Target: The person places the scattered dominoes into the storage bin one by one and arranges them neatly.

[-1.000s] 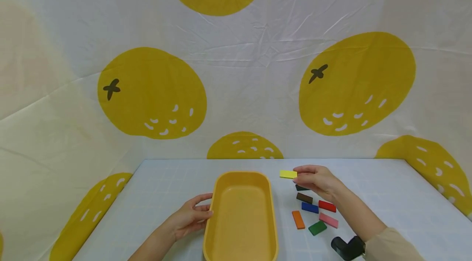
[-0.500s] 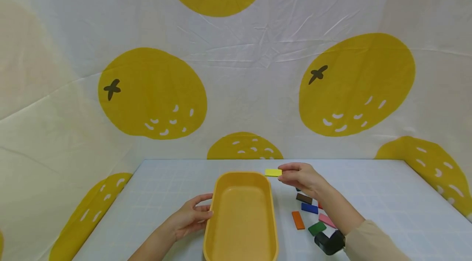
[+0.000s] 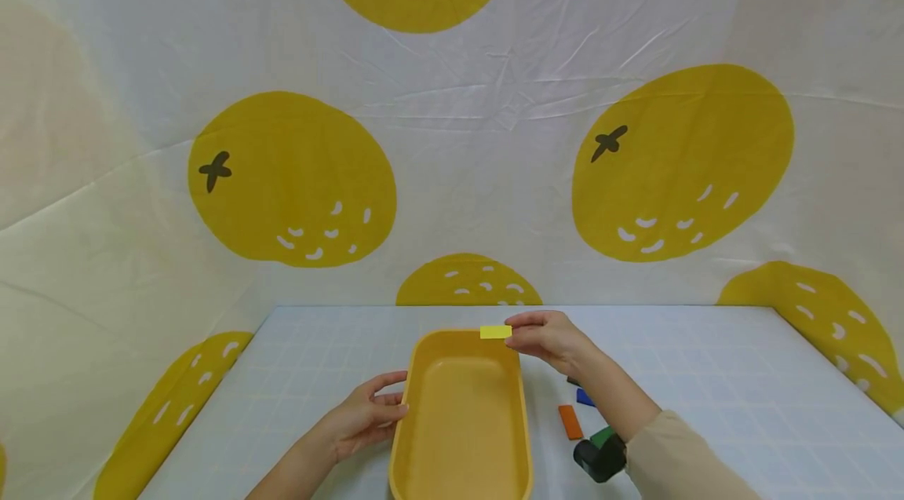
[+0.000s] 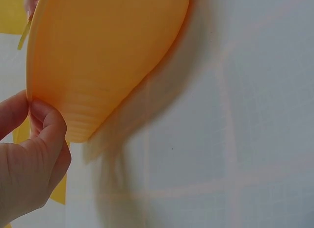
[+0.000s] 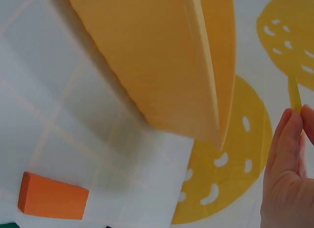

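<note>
A deep yellow-orange tray with rounded corners stands in the middle of the head view, its inside bare. My left hand is at its left side; in the left wrist view the thumb and fingers of that hand pinch the tray's rim. Over the far right corner, my right hand pinches a flat, bright yellow rectangular block by one end. Seen from the right wrist, the block is edge-on at the fingertips, apart from the tray wall.
Right of the tray lie an orange block, a green block and a blue block, partly behind my right forearm. A black wrist-worn device overlaps the green one. A fruit-print curtain hangs behind the table.
My right hand has carried the yellow block leftward, from above the loose blocks to over the tray's far edge. The forearm now covers several blocks. The left hand and tray stay put.
</note>
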The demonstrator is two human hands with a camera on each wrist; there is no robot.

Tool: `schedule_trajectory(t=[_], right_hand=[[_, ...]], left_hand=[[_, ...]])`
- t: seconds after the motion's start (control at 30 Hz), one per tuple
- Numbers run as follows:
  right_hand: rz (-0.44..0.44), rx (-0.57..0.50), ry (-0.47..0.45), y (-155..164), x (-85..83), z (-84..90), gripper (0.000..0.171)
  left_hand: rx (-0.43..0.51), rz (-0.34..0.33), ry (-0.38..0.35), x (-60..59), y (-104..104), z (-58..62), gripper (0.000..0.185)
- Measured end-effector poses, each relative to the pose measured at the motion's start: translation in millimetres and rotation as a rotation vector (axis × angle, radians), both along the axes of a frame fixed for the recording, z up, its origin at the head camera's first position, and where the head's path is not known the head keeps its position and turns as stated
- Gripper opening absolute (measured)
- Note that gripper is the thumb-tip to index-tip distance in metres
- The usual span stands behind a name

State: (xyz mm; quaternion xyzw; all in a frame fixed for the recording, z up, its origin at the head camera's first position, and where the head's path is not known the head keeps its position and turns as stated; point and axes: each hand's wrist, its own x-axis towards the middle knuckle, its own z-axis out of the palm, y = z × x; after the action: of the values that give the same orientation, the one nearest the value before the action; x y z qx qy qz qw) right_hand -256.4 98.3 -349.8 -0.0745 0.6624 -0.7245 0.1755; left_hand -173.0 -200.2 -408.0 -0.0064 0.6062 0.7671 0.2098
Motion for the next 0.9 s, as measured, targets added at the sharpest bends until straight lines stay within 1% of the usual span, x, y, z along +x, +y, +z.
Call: schedule_trajectory(t=[0.23, 0.5, 0.67, 0.9], right_hand=[[0.021, -0.015, 0.004, -15, -2.1, -1.1, 0.035], [0.005, -0.027, 0.007, -31, -6.5, -7.2, 0.037], [-0.009, -0.005, 0.008, -40, -6.4, -7.5, 0.039], [-0.021, 0.033, 0.007, -54, -4.3, -5.8, 0.035]], left_hand=[[0.005, -0.007, 0.002, 0.1, 0, 0.6, 0.066], [0.013, -0.002, 0.006, 0.8, 0, 0.2, 0.065], [0.018, 0.001, 0.003, 0.4, 1, -0.8, 0.065], [0.014, 0.009, 0.004, 1.4, 2, -1.4, 0.065]])
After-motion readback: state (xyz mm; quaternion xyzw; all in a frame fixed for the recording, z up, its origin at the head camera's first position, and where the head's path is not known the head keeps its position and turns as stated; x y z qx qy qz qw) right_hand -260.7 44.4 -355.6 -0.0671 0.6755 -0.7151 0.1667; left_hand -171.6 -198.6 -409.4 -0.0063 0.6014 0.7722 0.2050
